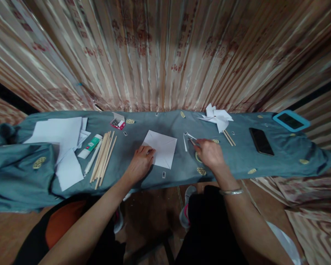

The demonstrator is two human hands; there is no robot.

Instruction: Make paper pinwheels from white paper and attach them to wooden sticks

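A square sheet of white paper (pixel 163 149) lies in front of me, with diagonal lines running in from its corners. My left hand (pixel 141 161) has its fingers curled on the sheet's left edge. To the right, my right hand (pixel 209 151) is closed on what look like scissors (pixel 191 140), mostly hidden under the fingers, with the slim tips pointing left. Thin white paper strips (pixel 185 142) lie by those tips. A yellowish ring (pixel 198 157) shows partly below the right hand. Behind it rests a white paper pinwheel (pixel 216 117) with wooden sticks (pixel 228 137).
On the cloth-covered table (pixel 135 145), wooden sticks (pixel 103 158), a glue tube (pixel 90 146), a white stick-like item (pixel 93 157) and paper sheets (pixel 59 134) lie left. A small open box (pixel 118 121) sits behind. A phone (pixel 261 141) and blue-framed tablet (pixel 291 120) lie right. A curtain (pixel 165 55) hangs behind.
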